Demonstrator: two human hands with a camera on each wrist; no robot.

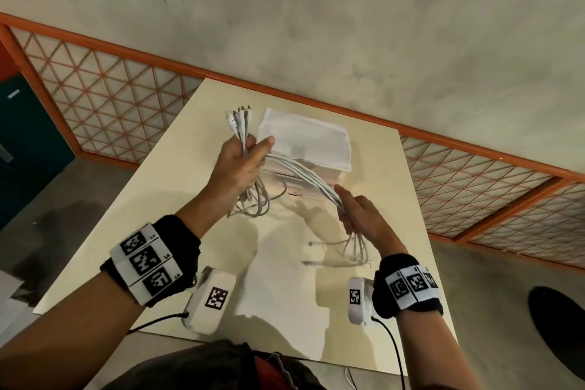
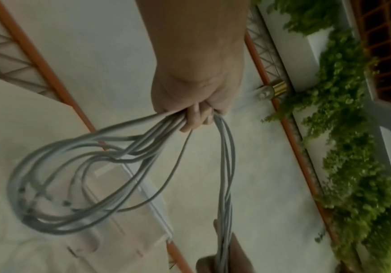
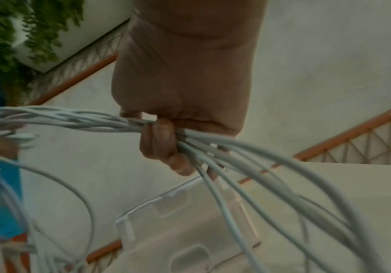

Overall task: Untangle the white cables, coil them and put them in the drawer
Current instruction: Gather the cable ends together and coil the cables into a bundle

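Observation:
A bundle of several white cables (image 1: 304, 172) stretches between both hands above the cream table (image 1: 395, 187). My left hand (image 1: 243, 157) grips one end, with the plugs (image 1: 237, 115) sticking up past the fingers and loops (image 2: 73, 184) hanging below it. My right hand (image 1: 354, 212) grips the bundle lower right, and loose ends (image 1: 335, 252) trail onto the table under it. In the right wrist view my fingers (image 3: 162, 146) curl round the cables (image 3: 259, 166). The white plastic drawer unit (image 1: 304, 139) stands on the table behind the cables.
An orange lattice railing (image 1: 104, 95) runs behind the table along a grey floor. A teal cabinet (image 1: 28, 142) stands at far left. Green plants (image 2: 344, 147) line a wall. A dark shoe (image 1: 560, 323) is at right on the floor.

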